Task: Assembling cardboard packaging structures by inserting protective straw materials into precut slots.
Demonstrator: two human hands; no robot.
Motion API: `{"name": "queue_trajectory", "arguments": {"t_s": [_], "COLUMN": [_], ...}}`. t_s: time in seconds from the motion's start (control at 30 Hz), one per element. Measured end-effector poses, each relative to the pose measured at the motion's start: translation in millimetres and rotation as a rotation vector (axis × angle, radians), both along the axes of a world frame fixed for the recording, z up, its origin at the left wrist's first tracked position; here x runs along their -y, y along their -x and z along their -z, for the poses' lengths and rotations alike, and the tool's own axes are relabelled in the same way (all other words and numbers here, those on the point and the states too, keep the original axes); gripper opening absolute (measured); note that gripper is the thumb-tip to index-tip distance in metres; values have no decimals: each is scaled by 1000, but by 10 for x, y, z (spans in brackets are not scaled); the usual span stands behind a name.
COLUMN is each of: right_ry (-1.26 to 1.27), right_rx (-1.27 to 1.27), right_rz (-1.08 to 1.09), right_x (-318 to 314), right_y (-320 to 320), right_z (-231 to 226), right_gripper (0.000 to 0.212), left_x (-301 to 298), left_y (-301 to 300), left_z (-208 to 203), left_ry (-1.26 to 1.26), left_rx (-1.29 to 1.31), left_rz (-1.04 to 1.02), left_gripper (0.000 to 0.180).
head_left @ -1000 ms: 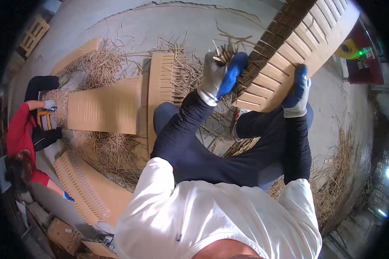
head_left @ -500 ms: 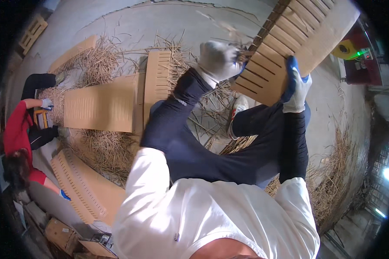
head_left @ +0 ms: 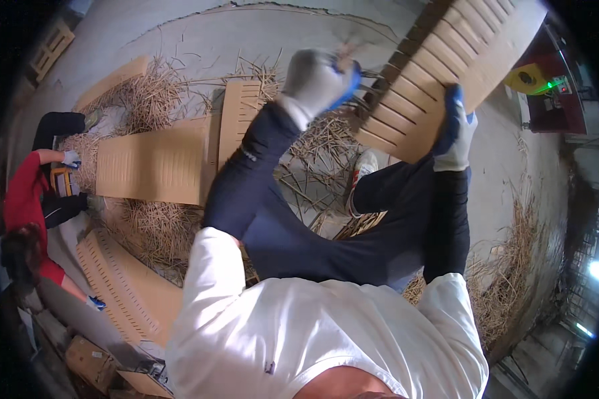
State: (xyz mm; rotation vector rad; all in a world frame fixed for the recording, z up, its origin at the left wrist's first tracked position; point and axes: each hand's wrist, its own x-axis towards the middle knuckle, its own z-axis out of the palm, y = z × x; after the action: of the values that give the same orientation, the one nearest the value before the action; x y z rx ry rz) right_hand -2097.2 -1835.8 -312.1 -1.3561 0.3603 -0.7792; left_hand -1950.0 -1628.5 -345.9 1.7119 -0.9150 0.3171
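My right hand [head_left: 456, 136], in a white glove with a blue palm, grips the side of a slotted cardboard stack [head_left: 402, 116] held up at a tilt. Its thumb lies along the front face, and several parallel slots run in from the far-left edge. My left hand [head_left: 316, 83], gloved the same way, is closed just left of the stack and apart from it. Thin brown cardboard strips [head_left: 348, 58], smeared by motion, stick out past its fingers. More loose strips [head_left: 326, 143] lie in a heap on the floor below.
Slotted cardboard sheets [head_left: 153, 163] lie to the left among strip heaps [head_left: 156, 100]. A co-worker in a red top [head_left: 26, 189] reaches over sheets at the far left. At the right stand a dark red and yellow machine [head_left: 529, 78] and another strip pile [head_left: 506, 286].
My left hand has moved left and away from the cardboard stack's edge, with brown strips in it. The right hand keeps its grip. The co-worker's lower hand has shifted slightly.
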Motion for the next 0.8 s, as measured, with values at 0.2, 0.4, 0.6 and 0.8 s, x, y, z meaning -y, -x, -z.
{"name": "queue_trajectory", "arguments": {"t_s": [0.2,0.4,0.6,0.8], "right_ry": [-168,-402,-407,-264], "right_rx": [-16,102,12,-75], "right_rz": [-94,-283,-269,-197], "right_x": [243,304,543,433], "right_y": [89,81,119,85], "right_z": [-144,-208,-42,-18], "right_gripper": [46,61,62,58], "left_x": [-466,-192,89,248], "left_y": [-50,191,656,805], "left_z": [606,781,363,39], "left_ry": [536,-47,387,246], "left_rx": [-824,-686,-500,-814], "left_rz": [27,61,715,603], "left_gripper": [20,32,72,51]}}
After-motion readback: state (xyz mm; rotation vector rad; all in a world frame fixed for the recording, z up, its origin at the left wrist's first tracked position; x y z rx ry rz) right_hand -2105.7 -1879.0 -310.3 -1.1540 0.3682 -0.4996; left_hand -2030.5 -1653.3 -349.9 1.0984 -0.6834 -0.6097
